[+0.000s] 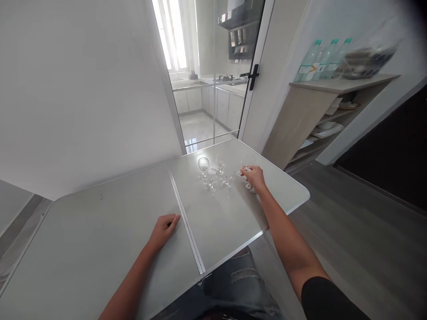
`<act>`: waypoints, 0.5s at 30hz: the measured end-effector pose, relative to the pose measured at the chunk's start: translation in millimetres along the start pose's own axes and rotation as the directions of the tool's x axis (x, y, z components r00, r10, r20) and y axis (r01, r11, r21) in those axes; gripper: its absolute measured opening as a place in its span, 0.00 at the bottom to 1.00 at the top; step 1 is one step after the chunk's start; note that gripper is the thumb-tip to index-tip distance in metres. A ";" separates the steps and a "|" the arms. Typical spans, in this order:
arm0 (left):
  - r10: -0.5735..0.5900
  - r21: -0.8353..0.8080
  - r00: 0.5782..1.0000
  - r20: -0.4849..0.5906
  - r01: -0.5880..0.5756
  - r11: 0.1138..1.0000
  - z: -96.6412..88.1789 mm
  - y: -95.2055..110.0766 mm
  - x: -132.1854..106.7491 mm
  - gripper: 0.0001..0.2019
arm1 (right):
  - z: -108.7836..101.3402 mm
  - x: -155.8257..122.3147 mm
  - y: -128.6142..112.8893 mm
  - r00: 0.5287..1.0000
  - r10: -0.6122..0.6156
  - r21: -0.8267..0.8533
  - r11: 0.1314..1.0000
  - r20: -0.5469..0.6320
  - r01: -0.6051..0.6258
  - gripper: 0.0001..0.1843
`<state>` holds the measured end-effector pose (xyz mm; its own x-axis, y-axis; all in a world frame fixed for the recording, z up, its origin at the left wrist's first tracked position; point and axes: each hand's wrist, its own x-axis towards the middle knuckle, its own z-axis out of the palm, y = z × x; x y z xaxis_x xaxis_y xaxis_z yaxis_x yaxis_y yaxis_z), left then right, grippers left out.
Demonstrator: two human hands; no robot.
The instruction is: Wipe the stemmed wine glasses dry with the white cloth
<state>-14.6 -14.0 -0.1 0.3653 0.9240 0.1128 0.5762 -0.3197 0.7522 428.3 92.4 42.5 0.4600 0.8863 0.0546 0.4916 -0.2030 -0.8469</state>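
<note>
My right hand (255,177) reaches across the white folding table (100,231) and is closed around the stem of a clear wine glass (247,165) standing near the far right edge. Just left of it stand several more clear stemmed glasses; one (203,166) is upright with a round bowl, the others (220,171) cluster beside it. My left hand (164,230) rests on the table close to me, next to the centre seam, fingers curled loosely with the index finger pointing forward and nothing in it.
A glass sliding door (233,66) behind the table opens onto a kitchen. A wooden shelf unit (320,115) at the right carries water bottles (320,60) and dishes. Grey floor (360,231) lies right of the table.
</note>
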 end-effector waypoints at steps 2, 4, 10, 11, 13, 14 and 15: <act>-0.009 -0.002 1.000 0.003 0.009 1.000 -0.4 1.8 -0.2 0.24 | 6.7 4.1 4.1 1.000 -0.001 -0.019 1.000 0.005 0.002 0.18; -0.016 -0.005 1.000 0.009 0.016 1.000 -0.4 4.1 -0.1 0.24 | 11.4 7.1 8.8 1.000 0.000 -0.029 1.000 0.007 0.000 0.19; -0.018 -0.004 1.000 0.022 0.018 1.000 1.1 7.4 0.3 0.24 | 23.9 17.7 13.8 0.997 -0.004 -0.062 0.998 0.072 0.008 0.18; -0.017 -0.003 1.000 0.022 0.017 1.000 1.2 7.5 0.3 0.24 | 26.1 18.6 12.7 0.997 -0.004 -0.069 0.998 0.079 0.009 0.18; -0.014 0.000 1.000 0.028 0.014 1.000 1.1 7.8 0.5 0.24 | 30.0 19.8 8.8 0.996 -0.006 -0.088 0.996 0.085 0.013 0.18; -0.014 0.002 0.999 0.030 0.014 1.000 0.9 8.1 0.7 0.24 | 31.4 20.3 6.4 0.996 -0.009 -0.100 0.995 0.087 0.017 0.18; -0.014 0.003 0.999 0.032 0.014 1.000 0.8 8.7 0.9 0.24 | 32.1 20.9 4.0 0.996 -0.014 -0.113 0.993 0.090 0.025 0.18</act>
<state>-8.7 -16.1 6.0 0.3799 0.9214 0.0813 0.5838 -0.3070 0.7516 416.2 123.4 23.3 0.3844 0.9230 0.0190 0.5828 -0.2267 -0.7803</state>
